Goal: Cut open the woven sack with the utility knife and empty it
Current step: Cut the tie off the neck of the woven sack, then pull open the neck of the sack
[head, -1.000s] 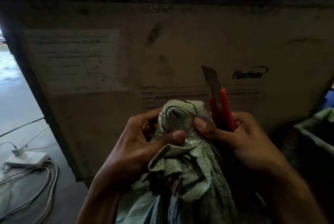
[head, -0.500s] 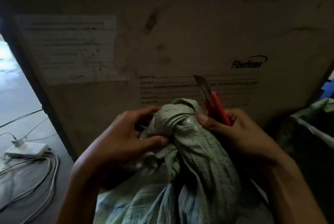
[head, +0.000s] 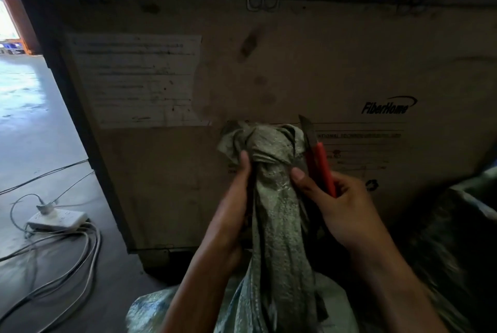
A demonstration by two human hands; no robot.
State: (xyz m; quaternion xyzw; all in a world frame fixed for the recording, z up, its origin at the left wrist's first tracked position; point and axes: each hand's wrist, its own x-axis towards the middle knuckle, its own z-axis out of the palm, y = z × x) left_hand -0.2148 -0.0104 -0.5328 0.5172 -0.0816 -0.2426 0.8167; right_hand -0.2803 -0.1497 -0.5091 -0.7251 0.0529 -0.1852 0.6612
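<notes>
The green woven sack (head: 279,225) stands in front of me, its neck twisted into a knot (head: 266,144) at the top. My left hand (head: 236,203) grips the neck just below the knot from the left. My right hand (head: 341,209) holds the red utility knife (head: 320,163), blade out and pointing up beside the knot's right side, while its thumb presses on the neck of the sack.
A large cardboard box (head: 269,77) with a paper label and printed lettering stands right behind the sack. A white power strip (head: 57,219) with several cables lies on the grey floor at left. Another dark bag (head: 462,238) sits at right.
The sack's neck has been pulled up and stretched long. My left hand has slid from clutching the knot to gripping the neck below it. The knife stays upright by the knot.
</notes>
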